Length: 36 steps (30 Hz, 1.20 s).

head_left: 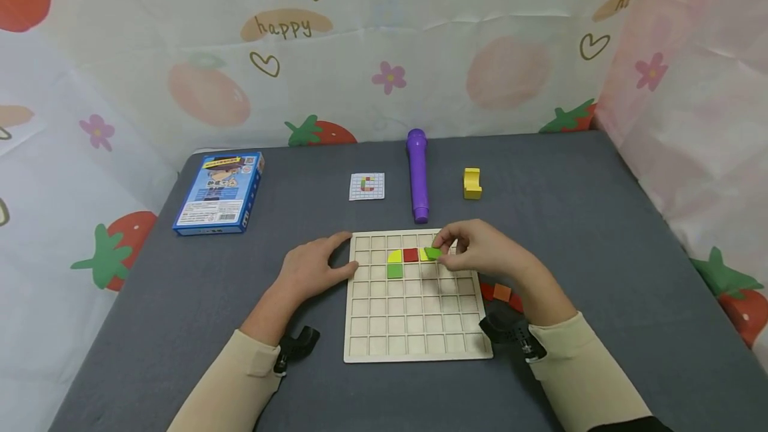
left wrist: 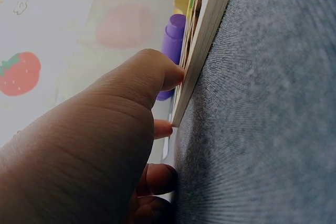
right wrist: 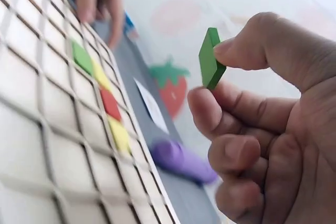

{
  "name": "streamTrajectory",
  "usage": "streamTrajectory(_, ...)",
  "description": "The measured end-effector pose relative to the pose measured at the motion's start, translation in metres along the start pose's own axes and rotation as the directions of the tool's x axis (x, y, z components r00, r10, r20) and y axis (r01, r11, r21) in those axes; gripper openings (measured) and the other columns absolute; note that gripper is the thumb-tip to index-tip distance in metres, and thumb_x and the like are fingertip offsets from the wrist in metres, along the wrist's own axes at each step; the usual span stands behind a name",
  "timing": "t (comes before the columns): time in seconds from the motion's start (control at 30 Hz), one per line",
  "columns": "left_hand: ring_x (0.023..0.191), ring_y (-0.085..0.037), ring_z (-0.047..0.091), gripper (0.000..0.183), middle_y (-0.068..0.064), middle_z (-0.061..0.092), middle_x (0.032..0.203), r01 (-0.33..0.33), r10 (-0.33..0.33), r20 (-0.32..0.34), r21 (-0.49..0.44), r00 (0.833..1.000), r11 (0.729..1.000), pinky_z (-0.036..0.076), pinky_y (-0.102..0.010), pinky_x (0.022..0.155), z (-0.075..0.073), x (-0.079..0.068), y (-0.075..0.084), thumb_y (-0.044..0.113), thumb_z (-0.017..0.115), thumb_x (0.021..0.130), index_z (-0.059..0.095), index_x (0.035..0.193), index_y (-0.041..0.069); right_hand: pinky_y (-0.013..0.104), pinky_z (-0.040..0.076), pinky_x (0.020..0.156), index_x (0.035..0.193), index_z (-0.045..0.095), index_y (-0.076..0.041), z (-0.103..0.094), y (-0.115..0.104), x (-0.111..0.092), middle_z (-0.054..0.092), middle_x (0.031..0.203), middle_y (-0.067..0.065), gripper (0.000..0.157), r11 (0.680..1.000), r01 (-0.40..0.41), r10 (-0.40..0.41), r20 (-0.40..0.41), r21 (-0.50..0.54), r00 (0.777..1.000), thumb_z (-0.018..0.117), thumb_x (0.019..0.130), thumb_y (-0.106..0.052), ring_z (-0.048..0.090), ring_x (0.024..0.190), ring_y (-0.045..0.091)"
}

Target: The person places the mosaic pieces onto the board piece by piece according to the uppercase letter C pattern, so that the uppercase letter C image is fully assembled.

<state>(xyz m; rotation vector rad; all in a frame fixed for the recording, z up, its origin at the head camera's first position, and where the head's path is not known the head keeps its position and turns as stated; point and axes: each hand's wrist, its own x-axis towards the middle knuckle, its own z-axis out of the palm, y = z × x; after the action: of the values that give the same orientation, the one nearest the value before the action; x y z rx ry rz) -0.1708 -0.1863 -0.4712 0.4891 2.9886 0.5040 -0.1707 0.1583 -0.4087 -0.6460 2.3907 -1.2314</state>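
A pale wooden grid board lies on the table. My left hand rests at its upper left edge, the thumb touching the rim and the other fingers near the corner. Between thumb and fingertips, my right hand pinches a green tile, held above the board's upper right part. In one row on the board sit a yellow tile, a red tile and another yellow tile, partly covered in the head view. Below the first yellow tile lies a green square.
Red pieces and an orange block lie beside the board under the right forearm. Behind the board are a pattern card, a purple microphone-shaped stick and a yellow block. A blue box lies at the back left.
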Motion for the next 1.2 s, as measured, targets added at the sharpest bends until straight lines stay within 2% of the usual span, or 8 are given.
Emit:
streamTrajectory(0.23, 0.121, -0.037, 0.063, 0.072, -0.014, 0.062, 0.14, -0.005, 0.005, 0.001, 0.005, 1.0, 1.0, 0.05, -0.058, 0.093, 0.001, 0.001, -0.001, 0.058, 0.062, 0.094, 0.051, 0.154, 0.02, 0.027, 0.039, 0.061, 0.096, 0.072, -0.011, 0.043, -0.02, 0.009, 0.056, 0.076, -0.006, 0.011, 0.993, 0.057, -0.053, 0.036, -0.103, 0.998, 0.074, 0.087, -0.016, 0.042, 0.059, 0.007)
streamTrajectory(0.33, 0.121, -0.036, 0.063, 0.072, -0.013, 0.062, 0.14, -0.005, 0.005, 0.001, 0.007, 1.0, 1.0, 0.05, -0.057, 0.093, 0.001, 0.001, -0.001, 0.058, 0.062, 0.094, 0.052, 0.153, 0.02, 0.027, 0.043, 0.064, 0.093, 0.073, -0.013, 0.057, -0.023, 0.012, 0.056, 0.072, -0.009, 0.008, 0.979, 0.081, -0.074, 0.039, -0.187, 0.996, 0.073, 0.085, -0.017, 0.046, 0.061, 0.005)
streamTrajectory(0.53, 0.121, -0.035, 0.063, 0.071, -0.013, 0.062, 0.14, -0.004, 0.004, 0.005, 0.003, 1.0, 1.0, 0.051, -0.056, 0.093, 0.001, 0.001, -0.001, 0.058, 0.062, 0.094, 0.052, 0.153, 0.02, 0.029, 0.048, 0.068, 0.089, 0.073, -0.017, 0.075, -0.022, 0.015, 0.052, 0.065, -0.013, 0.009, 0.939, 0.055, -0.046, 0.035, -0.338, 0.998, 0.076, 0.084, -0.024, 0.052, 0.065, 0.005)
streamTrajectory(0.67, 0.121, -0.036, 0.063, 0.072, -0.013, 0.062, 0.141, -0.001, 0.001, 0.005, -0.002, 1.0, 1.0, 0.05, -0.056, 0.093, 0.001, 0.001, -0.001, 0.058, 0.062, 0.094, 0.052, 0.153, 0.019, 0.027, 0.039, 0.057, 0.078, 0.07, -0.02, 0.082, -0.023, 0.017, 0.043, 0.058, -0.013, 0.012, 0.906, 0.08, -0.077, 0.025, -0.415, 0.997, 0.077, 0.086, -0.024, 0.047, 0.061, 0.005)
streamTrajectory(0.77, 0.121, -0.036, 0.063, 0.072, -0.013, 0.062, 0.141, 0.001, -0.001, 0.004, -0.001, 1.0, 1.0, 0.05, -0.056, 0.093, 0.001, 0.001, -0.001, 0.058, 0.062, 0.094, 0.052, 0.153, 0.02, 0.026, 0.033, 0.053, 0.07, 0.072, -0.023, 0.086, -0.025, 0.017, 0.042, 0.057, -0.014, 0.018, 0.882, 0.089, -0.104, -0.006, -0.464, 0.995, 0.078, 0.087, -0.02, 0.044, 0.059, 0.005)
streamTrajectory(0.93, 0.12, -0.035, 0.063, 0.072, -0.013, 0.062, 0.14, 0.004, -0.004, -0.001, 0.001, 1.0, 1.0, 0.051, -0.056, 0.092, 0.001, 0.001, -0.001, 0.058, 0.062, 0.094, 0.052, 0.153, 0.02, 0.027, 0.038, 0.05, 0.067, 0.078, -0.026, 0.092, -0.026, 0.017, 0.056, 0.061, -0.016, 0.02, 0.843, 0.07, -0.138, -0.089, -0.533, 0.986, 0.08, 0.084, -0.015, 0.047, 0.058, 0.006)
streamTrajectory(1.0, 0.119, -0.035, 0.064, 0.072, -0.013, 0.063, 0.14, 0.004, -0.004, 0.001, 0.001, 1.0, 1.0, 0.051, -0.056, 0.091, 0.001, 0.001, -0.001, 0.058, 0.062, 0.094, 0.052, 0.153, 0.019, 0.028, 0.041, 0.049, 0.073, 0.082, -0.026, 0.094, -0.025, 0.017, 0.064, 0.067, -0.016, 0.016, 0.84, 0.067, -0.147, -0.107, -0.539, 0.983, 0.081, 0.085, -0.015, 0.05, 0.06, 0.005)
streamTrajectory(1.2, 0.12, -0.035, 0.063, 0.072, -0.013, 0.062, 0.141, 0.008, -0.008, 0.004, 0.001, 1.0, 1.0, 0.051, -0.056, 0.092, 0.003, 0.002, -0.001, 0.059, 0.061, 0.094, 0.052, 0.153, 0.019, 0.029, 0.045, 0.056, 0.092, 0.086, -0.022, 0.091, -0.026, 0.015, 0.075, 0.083, -0.011, 0.009, 0.873, 0.026, -0.074, -0.079, -0.487, 0.994, 0.08, 0.088, -0.018, 0.055, 0.064, 0.005)
